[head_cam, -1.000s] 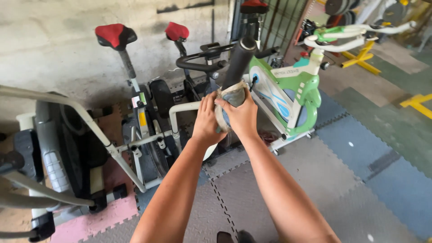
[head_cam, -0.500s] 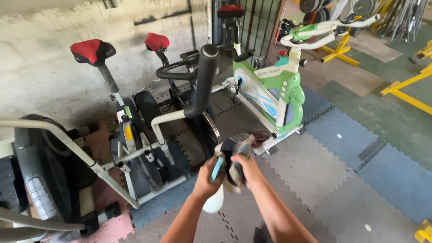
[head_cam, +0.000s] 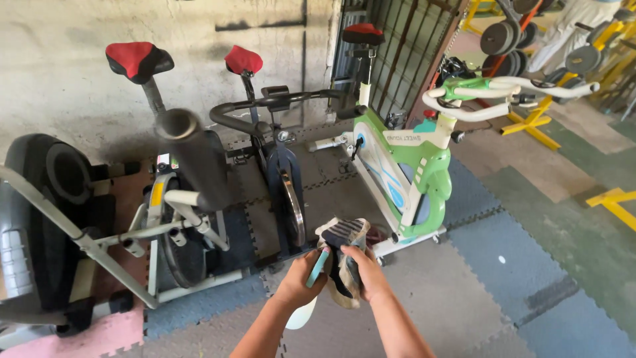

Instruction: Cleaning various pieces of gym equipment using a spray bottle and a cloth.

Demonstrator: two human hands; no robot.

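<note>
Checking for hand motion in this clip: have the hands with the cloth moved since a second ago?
Yes. The hands and cloth have dropped away from the black handlebar post they were up against, and now sit low over the floor mats.

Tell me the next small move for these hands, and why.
Probably squirt the bottle onto the cloth. The left hand holds the bottle beside the bunched cloth in the right hand, both held low, away from the bikes, with the grey handlebar grip out of reach.
</note>
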